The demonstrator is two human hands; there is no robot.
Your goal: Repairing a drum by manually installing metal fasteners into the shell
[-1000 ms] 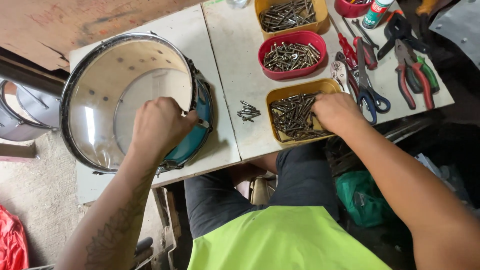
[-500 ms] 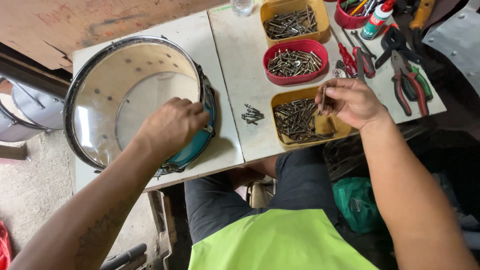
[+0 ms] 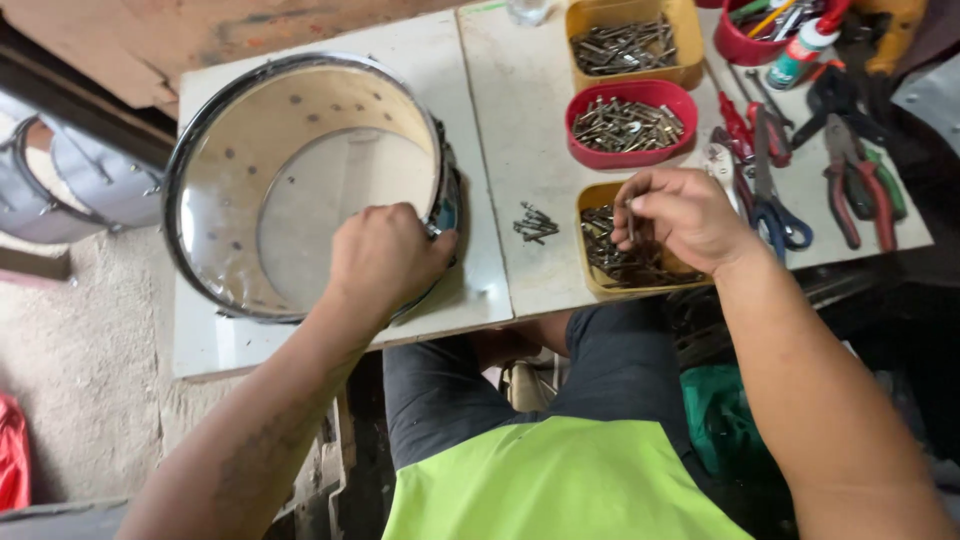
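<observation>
Left hand gripping a drum rim, right hand pinching a screw over a yellow tray.

The left hand (image 3: 388, 255) is curled tight over the near rim of the drum shell (image 3: 300, 185), which fills the left half of the white table (image 3: 510, 130), its edge close to the table's front. At centre right, the right hand (image 3: 680, 215) has fingertips pressed together on a thin screw (image 3: 629, 222) above the yellow tray (image 3: 600, 285) at the table's front edge. A small pile of loose screws (image 3: 535, 222) lies in the bare strip between drum and tray.
</observation>
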